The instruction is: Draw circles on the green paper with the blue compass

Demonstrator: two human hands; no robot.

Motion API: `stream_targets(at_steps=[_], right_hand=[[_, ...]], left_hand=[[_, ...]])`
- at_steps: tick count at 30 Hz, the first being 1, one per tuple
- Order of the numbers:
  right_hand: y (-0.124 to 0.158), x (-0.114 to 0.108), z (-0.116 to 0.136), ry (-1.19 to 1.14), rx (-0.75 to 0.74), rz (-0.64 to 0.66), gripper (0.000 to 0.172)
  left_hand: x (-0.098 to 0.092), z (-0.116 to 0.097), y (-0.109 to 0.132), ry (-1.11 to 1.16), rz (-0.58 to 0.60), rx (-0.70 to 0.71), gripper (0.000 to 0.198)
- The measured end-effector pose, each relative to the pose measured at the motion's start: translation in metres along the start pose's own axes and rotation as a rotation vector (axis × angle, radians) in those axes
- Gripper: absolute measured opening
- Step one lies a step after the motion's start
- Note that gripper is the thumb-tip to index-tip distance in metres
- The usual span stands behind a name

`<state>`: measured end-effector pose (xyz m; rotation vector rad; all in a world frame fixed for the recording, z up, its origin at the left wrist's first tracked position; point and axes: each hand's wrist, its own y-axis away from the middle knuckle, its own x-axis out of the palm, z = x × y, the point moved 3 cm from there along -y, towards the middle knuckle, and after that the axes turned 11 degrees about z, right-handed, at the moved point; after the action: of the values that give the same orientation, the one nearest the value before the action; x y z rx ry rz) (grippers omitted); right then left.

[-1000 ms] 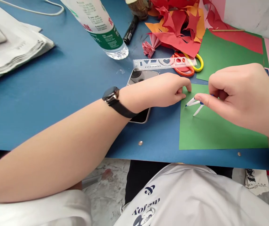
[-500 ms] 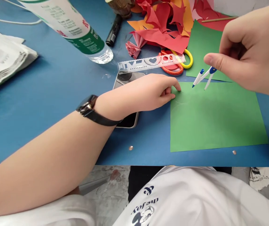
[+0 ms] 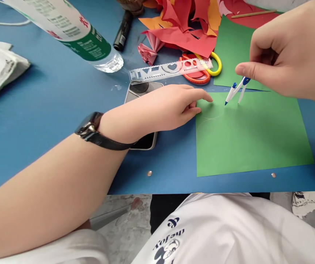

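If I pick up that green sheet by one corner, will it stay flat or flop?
Probably flops: the green sheet looks thin and lies flat on the blue table. It is likely light and apt to slide: the left hand presses its corner while the right hand holds the compass over it.

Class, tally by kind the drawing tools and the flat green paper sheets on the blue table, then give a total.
Compass: 1
Stencil ruler: 1
Black marker: 1
Green paper sheets: 2 (near sheet, far sheet)
Total: 5
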<state>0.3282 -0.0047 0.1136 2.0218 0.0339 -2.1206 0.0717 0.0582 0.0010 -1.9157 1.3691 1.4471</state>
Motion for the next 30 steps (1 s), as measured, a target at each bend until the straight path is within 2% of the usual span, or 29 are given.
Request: stream_targets(at_steps=[5,12,17,20,24,30], right_hand=[[0.003,0.001,-0.004,0.005,-0.013,-0.033,0.049],[-0.002,0.004,0.005,0.054,0.082,0.09,0.058],[-0.007,0.008,0.005,0.051,0.094,0.094,0.069],[-0.009,0.012,-0.003,-0.083,0.056,0.078,0.058],[-0.009,0.021,-0.014,-0.218,-0.003,0.041,0.039],[0.007,0.034,-0.019,-0.379,-0.044,0.003,0.026]], left_hand=[[0.0,0.0,0.001,-0.004,0.008,-0.003,0.061],[0.0,-0.003,0.003,0.002,-0.014,0.0,0.066],[0.002,-0.013,0.001,0.022,-0.107,0.012,0.057],[0.003,-0.015,-0.002,0.071,-0.142,-0.004,0.052],[0.003,-0.015,-0.002,0.079,-0.145,0.028,0.054],[0.009,-0.02,0.001,0.039,-0.141,0.14,0.057]])
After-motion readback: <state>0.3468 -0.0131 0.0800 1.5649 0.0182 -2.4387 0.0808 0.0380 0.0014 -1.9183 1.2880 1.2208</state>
